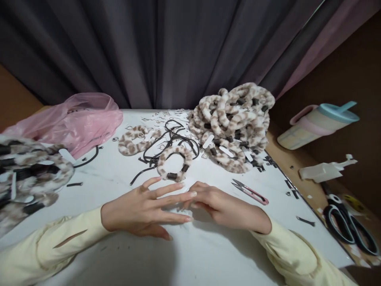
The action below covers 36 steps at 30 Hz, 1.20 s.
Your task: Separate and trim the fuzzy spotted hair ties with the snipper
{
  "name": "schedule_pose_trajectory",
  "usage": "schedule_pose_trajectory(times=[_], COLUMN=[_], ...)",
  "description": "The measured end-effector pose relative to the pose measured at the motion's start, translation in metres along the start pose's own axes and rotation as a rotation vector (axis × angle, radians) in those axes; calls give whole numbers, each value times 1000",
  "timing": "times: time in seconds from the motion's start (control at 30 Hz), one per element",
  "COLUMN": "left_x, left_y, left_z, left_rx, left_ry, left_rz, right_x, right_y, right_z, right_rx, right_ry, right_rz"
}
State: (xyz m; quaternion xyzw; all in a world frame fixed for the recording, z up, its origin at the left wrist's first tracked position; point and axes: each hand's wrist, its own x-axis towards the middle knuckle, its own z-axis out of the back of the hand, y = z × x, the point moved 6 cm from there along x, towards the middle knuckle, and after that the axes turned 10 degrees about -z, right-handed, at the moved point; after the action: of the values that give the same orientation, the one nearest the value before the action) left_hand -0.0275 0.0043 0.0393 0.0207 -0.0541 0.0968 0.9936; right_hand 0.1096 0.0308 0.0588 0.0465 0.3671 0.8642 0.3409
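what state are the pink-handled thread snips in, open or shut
Open, slightly: the pink-handled thread snips lie on the table with a visible gap between their two blade tips.

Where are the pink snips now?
In the head view, the pink snips lie right of centre on the white table, between the right wrist and the tall furry pile.

The nearest ring (162,162) looks fluffy plush, the bag (86,119) glossy plastic, the tabletop (208,254) smooth, perhaps laminate.

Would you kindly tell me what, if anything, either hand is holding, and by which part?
The left hand is spread, holding nothing visible. The right hand is curled; whether it pinches something small cannot be told.
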Motion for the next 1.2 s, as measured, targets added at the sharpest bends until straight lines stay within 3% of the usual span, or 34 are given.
schedule_pose_trajectory(times=[0.1, 0.23, 0.33, 0.4, 0.57, 0.73, 0.8, 0.9, 1.0, 1.2], left_x=[4, 15, 31, 44, 70, 81, 82, 81, 81, 81], left_y=[0, 0, 1, 1, -2, -2, -2, 0, 1, 2], left_z=[1, 1, -1, -5, -21, -34, -37, -40, -43, -46], left_rx=[-41, -57, -90, -144, -278, -323, -335, -357, -380, -418], left_ry=[-5, -17, -36, -45, -17, 61, 74, 83, 97, 114], left_rz=[-4, -12, -35, -57, -103, -88, -79, -69, -63, -53], right_x=[-19, -69, -103, -115, -121, -120, -124, -129, -126, -117], right_y=[-26, -86, -122, -132, -120, -111, -107, -96, -83, -68], right_z=[17, 42, 41, 33, 12, -1, -1, -2, -15, -33], right_rx=[-238, -433, -377, -342, -467, -794, -736, -433, -144, -159], right_ry=[-184, -471, -563, -605, -670, -498, -510, -579, -497, -338], right_rz=[-72, -306, -436, -473, -502, -514, -506, -528, -544, -490])
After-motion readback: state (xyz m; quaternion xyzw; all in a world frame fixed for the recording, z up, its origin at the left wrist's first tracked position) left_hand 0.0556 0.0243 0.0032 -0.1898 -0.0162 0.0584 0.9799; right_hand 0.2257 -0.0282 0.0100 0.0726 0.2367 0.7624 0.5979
